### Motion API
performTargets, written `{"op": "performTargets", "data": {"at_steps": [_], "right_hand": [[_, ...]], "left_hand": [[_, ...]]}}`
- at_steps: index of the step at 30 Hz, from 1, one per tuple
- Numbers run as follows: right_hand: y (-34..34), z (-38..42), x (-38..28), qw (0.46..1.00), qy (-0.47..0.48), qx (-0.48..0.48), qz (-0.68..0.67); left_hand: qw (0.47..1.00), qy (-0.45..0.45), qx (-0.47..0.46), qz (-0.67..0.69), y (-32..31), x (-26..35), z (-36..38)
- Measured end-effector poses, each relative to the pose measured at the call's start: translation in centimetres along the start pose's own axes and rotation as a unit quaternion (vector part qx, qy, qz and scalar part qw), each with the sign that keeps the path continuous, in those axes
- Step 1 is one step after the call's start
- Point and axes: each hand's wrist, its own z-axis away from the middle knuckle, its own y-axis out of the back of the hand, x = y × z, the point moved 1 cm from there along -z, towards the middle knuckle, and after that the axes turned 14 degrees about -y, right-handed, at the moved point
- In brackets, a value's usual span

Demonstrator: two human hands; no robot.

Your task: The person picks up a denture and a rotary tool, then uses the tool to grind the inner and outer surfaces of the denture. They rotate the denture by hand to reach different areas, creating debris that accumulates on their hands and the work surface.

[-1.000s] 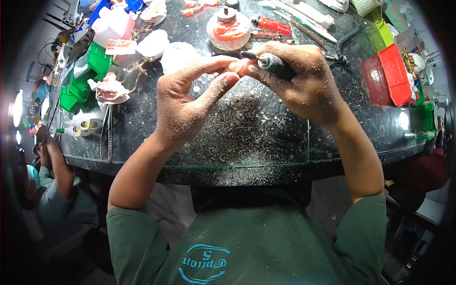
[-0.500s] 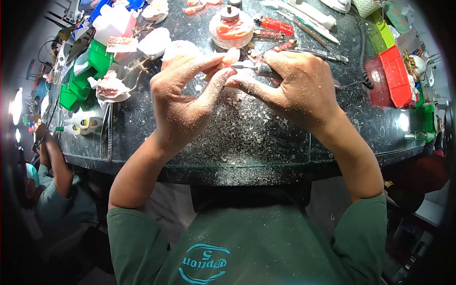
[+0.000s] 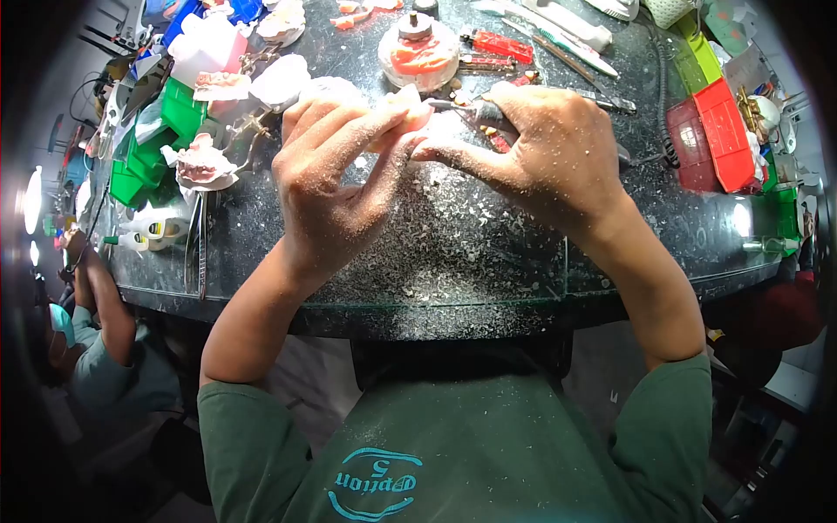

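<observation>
Between the thumb and fingers of my left hand [image 3: 327,170] is a small pink and whitish dental piece [image 3: 418,116], partly covered by the fingertips. My right hand [image 3: 562,161] is closed around a grey rotary handpiece [image 3: 490,115], its thin metal tip pointing left at the piece. My right thumb reaches across and meets the left fingertips below the tip. Pale dust coats both hands. Under them, white shavings [image 3: 436,235] cover the dark bench top.
A round glass burner [image 3: 421,61] stands beyond my hands, beside red strips [image 3: 499,45]. Plaster dental models [image 3: 202,164] and green bins [image 3: 135,170] crowd the left. Red bins [image 3: 728,139] stand right, near the handpiece's cord [image 3: 664,105]. Another person [image 3: 109,349] sits far left.
The piece has turned in my left fingers and shifted slightly left. My left fingers are more curled around it. The right hand stays nearly in place with the handpiece.
</observation>
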Motion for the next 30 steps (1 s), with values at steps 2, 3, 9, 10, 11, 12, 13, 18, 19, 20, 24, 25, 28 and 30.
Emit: {"op": "performTargets", "data": {"at_steps": [2,3,9,10,11,12,13,18,19,20,24,25,28,30], "right_hand": [[-0.12,0.35,-0.03,1.0,-0.003,-0.004,0.012],[-0.23,0.46,-0.02,1.0,-0.004,-0.005,0.017],[-0.2,0.29,0.07,1.0,-0.008,-0.01,0.014],[-0.33,0.36,0.04,1.0,-0.009,-0.009,0.014],[-0.24,0.28,0.03,1.0,-0.009,-0.011,0.017],[-0.03,0.12,0.04,1.0,-0.008,-0.014,0.02],[0.1,0.05,0.06,1.0,-0.008,-0.017,0.024],[-0.02,0.16,0.02,1.0,-0.008,-0.01,0.021],[0.12,0.06,0.02,1.0,-0.01,-0.014,0.016],[0.04,0.16,0.02,1.0,-0.009,-0.015,0.015],[-0.02,0.18,-0.1,1.0,-0.012,-0.016,0.0],[0.03,0.13,-0.11,1.0,-0.014,-0.018,-0.006],[-0.4,0.4,0.03,1.0,-0.003,-0.015,-0.023],[-0.63,0.46,-0.07,1.0,0.001,-0.009,-0.019]], "left_hand": [[1.0,-0.01,0.003,-0.006,-0.1,0.05,-0.02],[1.0,-0.01,0.0,-0.009,-0.06,0.16,-0.06],[0.998,-0.052,-0.003,-0.04,-0.18,0.1,0.04],[0.997,-0.058,-0.007,-0.044,-0.14,0.07,0.04],[0.997,-0.064,-0.007,-0.048,-0.1,0.06,0.0],[0.996,-0.069,-0.006,-0.051,-0.11,0.05,-0.08],[0.996,-0.073,-0.004,-0.054,-0.15,0.07,-0.1],[0.996,-0.071,-0.005,-0.052,-0.14,-0.02,-0.05],[0.996,-0.069,-0.001,-0.052,-0.17,0.01,-0.06],[0.997,-0.058,-0.002,-0.044,-0.17,0.04,-0.04],[1.0,-0.013,-0.005,-0.014,0.08,0.22,-0.17],[1.0,0.001,-0.004,-0.005,0.12,0.26,-0.2],[1.0,0.016,-0.009,0.01,0.22,0.29,-0.13],[1.0,0.026,-0.003,0.018,0.2,0.18,-0.11]]}}
